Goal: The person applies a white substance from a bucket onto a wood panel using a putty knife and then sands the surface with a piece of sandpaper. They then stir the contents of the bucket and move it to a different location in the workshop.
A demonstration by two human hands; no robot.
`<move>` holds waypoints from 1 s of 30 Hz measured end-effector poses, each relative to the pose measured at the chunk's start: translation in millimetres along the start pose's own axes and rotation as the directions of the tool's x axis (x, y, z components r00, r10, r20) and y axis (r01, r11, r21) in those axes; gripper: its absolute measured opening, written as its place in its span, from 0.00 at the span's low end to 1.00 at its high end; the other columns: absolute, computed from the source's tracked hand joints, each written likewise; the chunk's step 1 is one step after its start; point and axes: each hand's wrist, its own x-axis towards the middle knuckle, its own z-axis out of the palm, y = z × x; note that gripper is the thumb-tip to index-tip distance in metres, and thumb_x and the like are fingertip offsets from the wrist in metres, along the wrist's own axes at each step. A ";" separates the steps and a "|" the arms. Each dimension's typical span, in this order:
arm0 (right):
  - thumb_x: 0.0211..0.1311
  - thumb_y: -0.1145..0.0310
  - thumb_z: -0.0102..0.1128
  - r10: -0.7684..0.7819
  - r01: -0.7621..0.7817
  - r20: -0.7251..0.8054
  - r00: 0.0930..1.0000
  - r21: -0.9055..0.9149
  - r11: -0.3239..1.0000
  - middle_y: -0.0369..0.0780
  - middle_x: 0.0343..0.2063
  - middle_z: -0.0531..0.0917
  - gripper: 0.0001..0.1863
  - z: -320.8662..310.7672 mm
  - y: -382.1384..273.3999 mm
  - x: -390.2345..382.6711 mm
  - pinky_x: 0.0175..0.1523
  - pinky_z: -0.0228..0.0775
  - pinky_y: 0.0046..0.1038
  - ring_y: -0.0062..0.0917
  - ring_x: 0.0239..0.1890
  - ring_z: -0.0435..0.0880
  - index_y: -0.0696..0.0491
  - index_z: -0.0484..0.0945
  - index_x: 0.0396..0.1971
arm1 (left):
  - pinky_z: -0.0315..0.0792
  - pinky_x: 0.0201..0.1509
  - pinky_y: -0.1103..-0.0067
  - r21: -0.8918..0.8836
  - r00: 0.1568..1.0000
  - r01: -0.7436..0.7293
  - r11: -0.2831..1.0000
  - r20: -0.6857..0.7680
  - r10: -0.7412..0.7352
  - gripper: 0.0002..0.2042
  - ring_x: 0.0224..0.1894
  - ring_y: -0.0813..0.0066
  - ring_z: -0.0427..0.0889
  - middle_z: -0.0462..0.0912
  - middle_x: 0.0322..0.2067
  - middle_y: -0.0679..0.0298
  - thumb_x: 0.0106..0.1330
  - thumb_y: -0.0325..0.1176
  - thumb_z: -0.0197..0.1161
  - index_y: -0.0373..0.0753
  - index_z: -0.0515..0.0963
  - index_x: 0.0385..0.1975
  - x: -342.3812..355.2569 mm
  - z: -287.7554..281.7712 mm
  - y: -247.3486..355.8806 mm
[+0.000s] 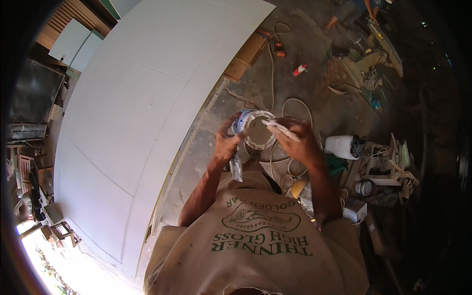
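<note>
A can [258, 132] with a blue label and a pale-crusted rim is held tilted, its mouth facing up toward me. My left hand [227, 143] is closed round the can's left side, and a whitish crusted strip [236, 167] hangs just below it. My right hand [300, 141] grips a narrow white-smeared tool [282, 130], like a stick or scraper, whose tip is at the can's mouth. I cannot make out exactly what that tool is. An apron [191, 255] covers my front beneath both hands.
A large white panel [128, 123] fills the left. Cardboard [246, 59] lies by its edge. Cables [273, 83], a red-and-white bottle [299, 70], a white jerrycan [339, 146] and scrap piles [398, 167] are on the floor. Another person's arm [368, 10] shows at upper right.
</note>
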 end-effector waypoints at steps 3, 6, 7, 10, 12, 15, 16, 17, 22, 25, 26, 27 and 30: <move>0.62 0.79 0.67 -0.069 0.067 0.138 0.988 0.018 0.998 0.46 0.41 0.90 0.11 16.5 -7.0 -11.5 0.48 0.85 0.34 0.37 0.43 0.92 0.57 0.87 0.45 | 0.70 0.69 0.68 -0.048 0.999 -0.044 0.998 -0.007 0.044 0.40 0.63 0.63 0.77 0.79 0.62 0.50 0.58 0.45 0.73 0.29 0.70 0.69 10.0 -1.5 -1.9; 0.56 0.78 0.68 0.119 -0.127 0.112 0.987 0.063 0.990 0.48 0.40 0.89 0.14 -19.5 16.7 -5.2 0.46 0.85 0.37 0.41 0.42 0.91 0.57 0.86 0.44 | 0.70 0.70 0.68 -0.062 0.999 -0.037 0.997 -0.030 0.035 0.41 0.63 0.61 0.78 0.79 0.61 0.48 0.57 0.44 0.73 0.28 0.70 0.69 16.3 -1.3 -3.5; 0.56 0.79 0.68 -0.027 0.028 -0.042 0.999 0.028 0.999 0.48 0.40 0.89 0.13 -5.8 17.6 2.1 0.47 0.85 0.37 0.41 0.42 0.91 0.57 0.86 0.43 | 0.69 0.70 0.67 -0.016 0.999 -0.045 0.999 -0.024 0.045 0.41 0.63 0.61 0.77 0.79 0.61 0.48 0.57 0.45 0.73 0.28 0.70 0.69 20.4 -2.0 -2.5; 0.61 0.79 0.65 -0.166 0.164 0.138 0.977 0.028 0.986 0.48 0.40 0.90 0.10 8.5 4.2 -4.4 0.46 0.86 0.37 0.41 0.41 0.91 0.59 0.86 0.43 | 0.69 0.70 0.67 -0.051 0.997 -0.076 0.996 -0.028 0.074 0.41 0.64 0.60 0.77 0.79 0.62 0.48 0.56 0.46 0.73 0.28 0.70 0.69 27.3 -1.5 -5.7; 0.60 0.78 0.66 0.160 -0.192 0.183 0.970 0.170 0.967 0.48 0.40 0.89 0.10 -22.8 6.9 3.4 0.47 0.85 0.36 0.40 0.42 0.91 0.59 0.86 0.42 | 0.69 0.69 0.67 -0.042 0.997 -0.068 0.997 -0.031 0.067 0.41 0.64 0.59 0.76 0.79 0.62 0.48 0.57 0.46 0.73 0.29 0.70 0.69 23.9 -4.9 -3.6; 0.62 0.76 0.67 -0.058 0.053 0.056 0.997 0.087 0.995 0.47 0.40 0.90 0.08 5.2 17.2 16.3 0.44 0.84 0.34 0.38 0.40 0.91 0.58 0.87 0.40 | 0.68 0.70 0.67 0.048 0.999 -0.051 0.998 -0.003 0.052 0.40 0.64 0.60 0.76 0.77 0.63 0.49 0.59 0.46 0.71 0.30 0.70 0.70 23.5 1.3 2.8; 0.62 0.76 0.68 -0.157 0.153 0.067 0.985 0.061 0.986 0.47 0.39 0.90 0.07 14.0 15.1 20.8 0.43 0.83 0.35 0.38 0.39 0.91 0.57 0.88 0.40 | 0.68 0.70 0.67 -0.043 0.999 -0.042 0.998 -0.023 0.041 0.40 0.64 0.60 0.76 0.77 0.63 0.49 0.60 0.46 0.71 0.31 0.68 0.71 25.0 -1.9 -1.7; 0.61 0.73 0.72 -0.109 0.103 0.056 0.992 0.115 0.988 0.46 0.39 0.90 0.10 21.7 17.3 21.9 0.43 0.82 0.35 0.36 0.38 0.91 0.56 0.88 0.42 | 0.68 0.69 0.67 -0.127 0.998 -0.037 0.991 -0.049 0.031 0.40 0.64 0.60 0.76 0.76 0.63 0.49 0.61 0.46 0.70 0.32 0.67 0.72 23.7 -8.5 -3.2; 0.55 0.61 0.81 0.176 -0.185 0.056 0.983 0.272 0.944 0.44 0.38 0.89 0.23 9.8 24.3 58.1 0.42 0.80 0.29 0.27 0.33 0.88 0.56 0.85 0.48 | 0.65 0.71 0.63 -0.283 0.969 -0.075 0.956 -0.247 0.003 0.42 0.66 0.54 0.73 0.74 0.64 0.48 0.61 0.49 0.68 0.30 0.65 0.72 25.9 -64.2 -9.0; 0.59 0.63 0.75 0.170 -0.136 -0.058 0.984 0.381 0.915 0.43 0.36 0.85 0.21 18.4 43.4 73.7 0.38 0.78 0.29 0.27 0.29 0.85 0.56 0.82 0.49 | 0.74 0.48 0.71 -0.322 0.895 -0.033 0.946 -0.431 -0.115 0.37 0.49 0.66 0.78 0.73 0.61 0.56 0.65 0.54 0.64 0.39 0.68 0.71 40.1 -106.3 -4.2; 0.64 0.66 0.68 0.292 -0.243 -0.013 0.956 0.518 0.820 0.42 0.34 0.82 0.17 27.1 59.2 72.9 0.32 0.78 0.29 0.27 0.26 0.84 0.56 0.79 0.49 | 0.74 0.36 0.76 -0.329 0.878 -0.004 0.944 -0.452 -0.154 0.35 0.41 0.74 0.79 0.75 0.57 0.60 0.66 0.55 0.63 0.42 0.70 0.69 42.2 -119.1 -1.0; 0.66 0.69 0.63 0.355 -0.288 0.028 0.934 0.647 0.706 0.42 0.33 0.82 0.14 43.2 82.1 78.5 0.29 0.77 0.29 0.26 0.25 0.83 0.56 0.78 0.49 | 0.66 0.29 0.80 -0.360 0.862 -0.039 0.932 -0.484 -0.151 0.33 0.34 0.78 0.75 0.76 0.54 0.62 0.67 0.55 0.62 0.43 0.71 0.68 47.0 -135.6 -5.4; 0.67 0.71 0.47 0.547 -0.432 0.103 0.831 0.739 0.517 0.40 0.31 0.80 0.14 104.7 136.6 108.6 0.19 0.72 0.29 0.23 0.18 0.78 0.58 0.75 0.49 | 0.56 0.20 0.85 -0.356 0.812 -0.077 0.931 -0.565 -0.148 0.29 0.24 0.83 0.67 0.76 0.45 0.67 0.69 0.57 0.61 0.46 0.74 0.64 62.9 -157.2 -0.4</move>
